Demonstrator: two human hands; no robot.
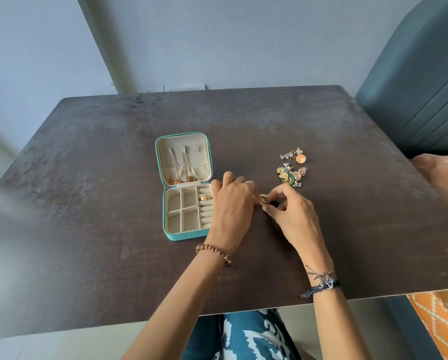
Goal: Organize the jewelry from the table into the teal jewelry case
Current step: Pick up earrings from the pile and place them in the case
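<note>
A gold ring [263, 199] is pinched between the fingertips of the left hand [233, 206] and right hand [293, 216], knuckles raised, just right of the open teal jewelry case [185, 236]; loose earrings [291, 175] lie just beyond the right hand.

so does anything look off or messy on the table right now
Nothing looks damaged or spilled. The open teal jewelry case sits flat, gold chains hanging tidily in its lid. The only loose cluster is the pile of colourful earrings lying jumbled on the dark wooden table, not yet sorted.
</note>
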